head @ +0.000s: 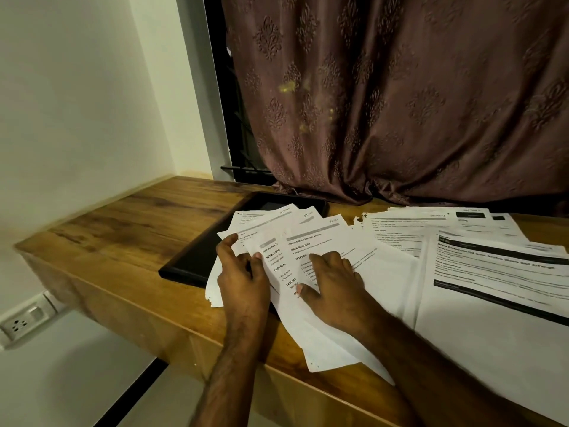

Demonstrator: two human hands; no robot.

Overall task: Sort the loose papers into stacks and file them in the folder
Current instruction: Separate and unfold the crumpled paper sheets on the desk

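Brown patterned curtain (400, 97) hangs behind a wooden worktop (123, 229) in the lower half of the frame. At centre, a fan of printed papers (323, 241) overlaps a black folder (197, 257). The left hand (243, 272) pinches the edge of one sheet; the right hand (332, 285) presses flat, fingers spread, on the fan. More papers (492, 272) lie at right.

folder (197, 257) half hidden, papers (508, 291) blurred
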